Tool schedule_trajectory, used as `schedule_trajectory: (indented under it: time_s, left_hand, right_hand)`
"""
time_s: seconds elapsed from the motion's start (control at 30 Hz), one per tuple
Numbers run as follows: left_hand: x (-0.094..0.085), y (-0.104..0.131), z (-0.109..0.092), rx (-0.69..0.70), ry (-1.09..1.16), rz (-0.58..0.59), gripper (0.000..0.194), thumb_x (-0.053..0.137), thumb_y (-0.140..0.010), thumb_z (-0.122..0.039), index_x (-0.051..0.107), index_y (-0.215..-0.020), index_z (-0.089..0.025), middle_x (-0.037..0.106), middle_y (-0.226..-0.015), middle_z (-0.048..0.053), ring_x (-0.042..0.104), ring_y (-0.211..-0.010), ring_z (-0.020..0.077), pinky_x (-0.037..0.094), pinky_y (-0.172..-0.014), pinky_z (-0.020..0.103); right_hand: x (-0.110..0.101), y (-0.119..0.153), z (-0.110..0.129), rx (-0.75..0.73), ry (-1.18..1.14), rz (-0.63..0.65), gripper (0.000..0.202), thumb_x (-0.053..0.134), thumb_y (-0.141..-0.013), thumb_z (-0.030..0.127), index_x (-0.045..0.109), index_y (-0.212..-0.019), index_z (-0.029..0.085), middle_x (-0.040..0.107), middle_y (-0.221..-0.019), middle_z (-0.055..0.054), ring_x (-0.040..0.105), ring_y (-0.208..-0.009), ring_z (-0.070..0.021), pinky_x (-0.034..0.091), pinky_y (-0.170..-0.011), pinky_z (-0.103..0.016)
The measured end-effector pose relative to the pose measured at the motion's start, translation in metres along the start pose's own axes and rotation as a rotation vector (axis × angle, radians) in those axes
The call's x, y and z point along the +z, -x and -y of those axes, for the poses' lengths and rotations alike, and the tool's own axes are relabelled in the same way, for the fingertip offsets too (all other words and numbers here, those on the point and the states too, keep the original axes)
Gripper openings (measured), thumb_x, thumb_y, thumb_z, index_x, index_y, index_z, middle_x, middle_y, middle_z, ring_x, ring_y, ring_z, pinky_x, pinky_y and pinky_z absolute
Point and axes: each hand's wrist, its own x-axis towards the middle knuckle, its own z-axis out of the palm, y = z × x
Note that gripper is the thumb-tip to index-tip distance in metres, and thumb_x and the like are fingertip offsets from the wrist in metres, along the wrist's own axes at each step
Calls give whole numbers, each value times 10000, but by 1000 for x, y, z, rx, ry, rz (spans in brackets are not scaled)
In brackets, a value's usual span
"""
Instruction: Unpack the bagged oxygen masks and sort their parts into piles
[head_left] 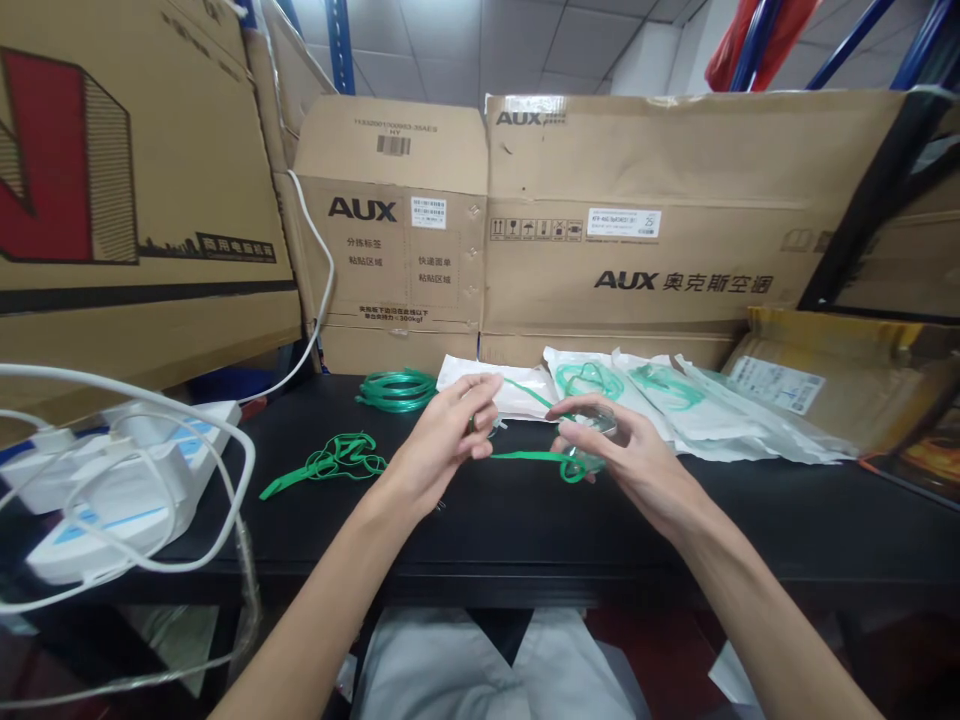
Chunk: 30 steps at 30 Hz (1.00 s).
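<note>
Strap [527, 457], green and narrow, held up over the black surface [510, 545], crossing the gap between both hands in two fairly straight runs, with a small curl just under the right one. Left hand [459, 415] pinched on it, fingertips gathered together; right hand [619, 440] closed around a clear plastic piece [604, 418], the strap running up against it. Exact join between strap and plastic hidden by the fingers; impossible to tell whether threaded or merely lying alongside.

By the look of it, very light and limp, perhaps elastic: easily drawn out, quick to twist or spring back, hardly likely to break. Best taken flat between thumb and fingertip, close to an end. As for the plastic, probably light too, thin and a little slick; better steadied along an edge with modest pressure, no hard squeeze, for fear of denting.

On the surface to the left, a loose tangle of green straps [341, 460]; farther back, a coil of green tubing [396, 392]; behind the hands, flat white packets [694, 425].
</note>
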Motion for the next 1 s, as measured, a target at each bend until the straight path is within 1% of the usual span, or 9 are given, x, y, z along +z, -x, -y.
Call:
schedule_trajectory:
  time_s: [0.1,0.17,0.23,0.3,0.43,0.5,0.67,0.87,1.0]
  left_hand:
    - [-3,4,2,118,-520,-33,509,717,-875,-550,600,-1301,-297,603,-829,-33,445,-539,77,367,-494,182]
    - [-2,7,2,185,-766,84,528,687,-883,-584,629,-1347,-338,694,-1075,20,613,-787,146,454,-656,219]
    - [1,12,3,193,-911,223,463,644,-898,-613,723,-1250,-322,723,-1140,35,643,-969,210,458,-760,244]
    - [5,16,4,139,-987,306,460,597,-906,-652,788,-1103,-282,743,-932,24,643,-830,205,427,-676,246]
    - [10,20,6,50,-1047,337,544,566,-887,-712,789,-839,-217,497,-554,-36,407,-507,130,254,-489,258]
    - [11,19,4,79,-1030,330,557,530,-920,-696,766,-790,-209,451,-547,-38,372,-510,125,241,-494,265]
    - [19,13,5,305,-756,212,484,482,-1014,-555,642,-755,-179,582,-796,-3,469,-660,117,363,-617,247]
    - [34,9,21,173,-183,167,419,468,-1024,-558,484,-818,-194,473,-687,-28,435,-567,98,398,-561,236]
    - [35,8,18,134,-15,114,453,517,-992,-590,421,-786,-199,480,-697,-28,378,-551,82,345,-489,195]
  right_hand:
    - [-8,0,2,-45,157,-16,368,709,-901,512,673,-1148,241,731,-837,-32,596,-682,-159,447,-603,-298]
    - [-14,0,3,-74,243,11,342,675,-921,505,663,-1155,256,737,-885,-33,637,-743,-191,494,-666,-339]
    - [-19,-1,3,-129,328,48,278,648,-938,466,662,-1133,269,731,-937,-31,678,-848,-227,533,-774,-394]
    - [-21,-1,3,-176,367,87,210,625,-951,409,656,-1110,276,719,-992,-30,694,-943,-248,542,-867,-428]
    - [-21,-1,0,-193,353,141,153,600,-968,340,627,-1107,282,687,-1073,-22,694,-982,-234,552,-886,-409]
    - [-19,0,0,-194,367,163,143,589,-979,341,617,-1106,281,675,-1046,-15,686,-964,-223,552,-871,-393]
    - [-11,3,1,-201,333,160,203,598,-977,379,582,-1153,280,661,-1122,-31,654,-1036,-234,555,-868,-377]
    - [4,5,0,-155,106,211,319,598,-974,368,502,-1270,301,676,-1150,-37,694,-905,-206,575,-784,-361]
    - [5,5,0,-162,93,227,363,617,-956,354,499,-1296,309,642,-1253,-52,689,-927,-203,574,-801,-366]
